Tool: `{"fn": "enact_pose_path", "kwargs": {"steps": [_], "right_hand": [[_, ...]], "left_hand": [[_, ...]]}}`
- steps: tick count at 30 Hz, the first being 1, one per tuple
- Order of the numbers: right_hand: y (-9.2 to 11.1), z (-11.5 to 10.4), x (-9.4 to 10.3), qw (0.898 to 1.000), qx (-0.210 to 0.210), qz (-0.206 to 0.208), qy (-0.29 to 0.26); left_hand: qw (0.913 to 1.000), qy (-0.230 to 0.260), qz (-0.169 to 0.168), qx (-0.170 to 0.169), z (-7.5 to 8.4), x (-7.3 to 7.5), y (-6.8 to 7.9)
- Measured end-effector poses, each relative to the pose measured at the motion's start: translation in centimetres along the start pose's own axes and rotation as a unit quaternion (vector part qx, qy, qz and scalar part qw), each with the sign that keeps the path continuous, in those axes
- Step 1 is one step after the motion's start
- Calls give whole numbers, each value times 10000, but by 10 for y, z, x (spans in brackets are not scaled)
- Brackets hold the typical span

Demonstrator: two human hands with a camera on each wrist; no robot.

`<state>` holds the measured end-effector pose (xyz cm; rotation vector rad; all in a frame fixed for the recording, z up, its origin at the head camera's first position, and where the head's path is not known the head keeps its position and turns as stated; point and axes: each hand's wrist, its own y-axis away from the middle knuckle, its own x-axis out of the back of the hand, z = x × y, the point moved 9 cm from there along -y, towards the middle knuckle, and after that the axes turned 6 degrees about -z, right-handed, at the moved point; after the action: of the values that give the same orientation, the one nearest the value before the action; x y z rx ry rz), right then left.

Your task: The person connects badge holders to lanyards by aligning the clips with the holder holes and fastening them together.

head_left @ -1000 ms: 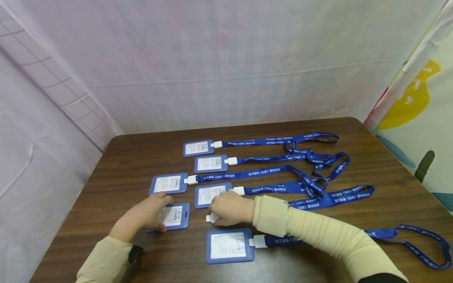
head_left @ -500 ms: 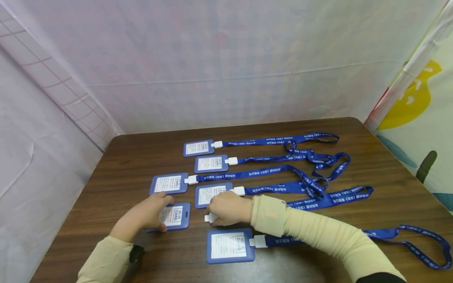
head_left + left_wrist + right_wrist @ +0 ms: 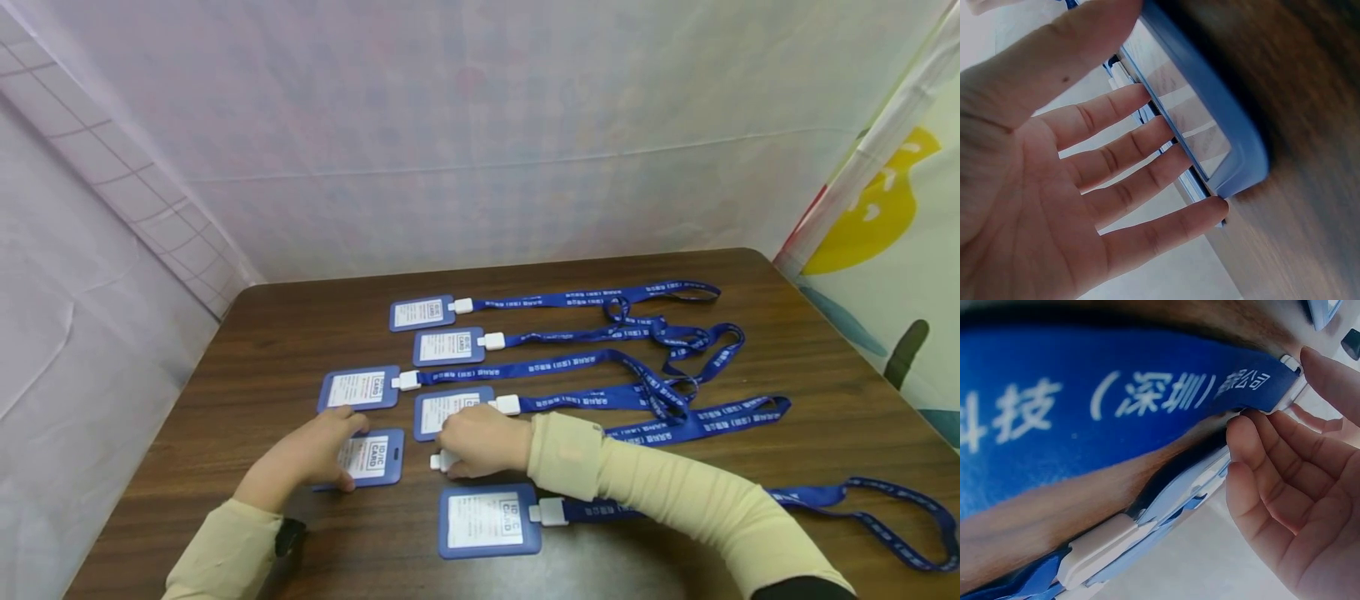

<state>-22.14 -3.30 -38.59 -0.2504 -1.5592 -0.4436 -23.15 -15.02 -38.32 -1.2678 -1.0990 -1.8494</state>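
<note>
My left hand [image 3: 318,446] holds a blue ID badge holder [image 3: 369,458] lying flat on the table, thumb at its near edge and fingers along its far edge. The slot at its right end has no clip through it. In the left wrist view, fingertips touch the rim of the badge holder [image 3: 1241,150]. My right hand [image 3: 483,442] pinches the white clip [image 3: 444,461] of a blue lanyard, a short distance right of that slot. Printed strap [image 3: 1116,406] of this lanyard runs from the clip in the right wrist view. Part of the clip is hidden by fingers.
Several badge holders with lanyards attached lie beyond the hands, including one [image 3: 358,389] just behind the left hand. Another badge holder [image 3: 487,521] lies nearer, its strap passing under the right forearm. Straps overlap on the right of the brown table [image 3: 300,325].
My right hand has shifted slightly left with the lanyard clip, nearer the loose badge holder. The left hand stays in place on the badge holder.
</note>
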Motion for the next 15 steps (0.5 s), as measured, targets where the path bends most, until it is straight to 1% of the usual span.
{"fn": "enact_pose_path", "kwargs": {"steps": [15], "right_hand": [[-6, -3, 0, 10000, -14, -62, 5]], "left_hand": [[10000, -33, 38, -15, 1, 2, 1]]}}
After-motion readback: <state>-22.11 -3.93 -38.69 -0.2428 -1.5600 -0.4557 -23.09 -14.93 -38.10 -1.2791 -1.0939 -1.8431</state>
